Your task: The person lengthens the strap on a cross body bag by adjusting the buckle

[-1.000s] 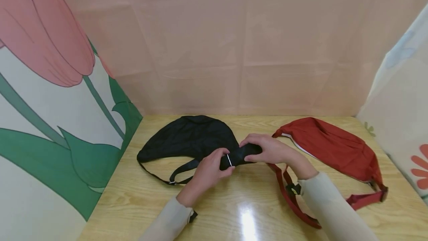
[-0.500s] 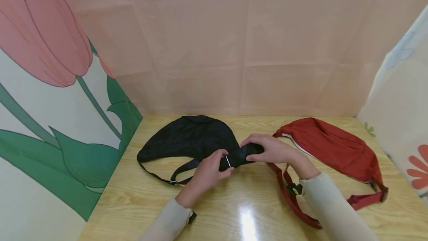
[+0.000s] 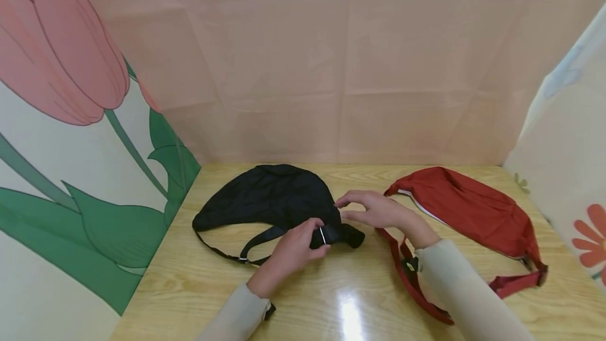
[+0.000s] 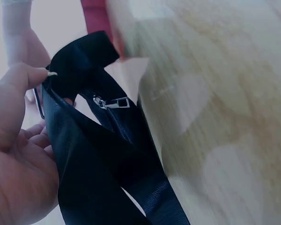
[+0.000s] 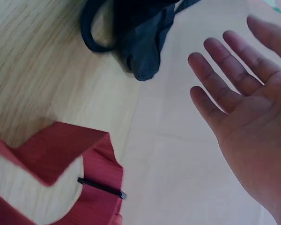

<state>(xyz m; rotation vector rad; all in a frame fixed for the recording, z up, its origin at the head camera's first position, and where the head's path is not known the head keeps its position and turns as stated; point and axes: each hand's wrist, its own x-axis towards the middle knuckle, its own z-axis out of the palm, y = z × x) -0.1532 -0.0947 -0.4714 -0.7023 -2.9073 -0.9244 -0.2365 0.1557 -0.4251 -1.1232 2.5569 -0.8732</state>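
Note:
A black sling bag [image 3: 265,196] lies on the table, left of centre. My left hand [image 3: 293,243] pinches its wide black strap [image 4: 79,126] between thumb and fingers, beside a metal slider [image 3: 323,235]. The strap's loose fold [image 3: 352,236] sticks out to the right of that slider. Just above this fold is my right hand [image 3: 379,209], holding nothing, its fingers spread apart in the right wrist view. A zipper pull [image 4: 116,103] shows behind the strap in the left wrist view.
A red sling bag [image 3: 468,207] lies on the right of the wooden table [image 3: 303,299]. Its red strap [image 5: 61,150] curves toward the front, under my right forearm, with a black buckle [image 3: 410,264]. A pinkish cloth wall [image 3: 284,67] stands behind the table.
My right hand has let go of the black strap and lifted slightly; the strap's end has dropped toward the table. My left hand keeps its pinch near the slider.

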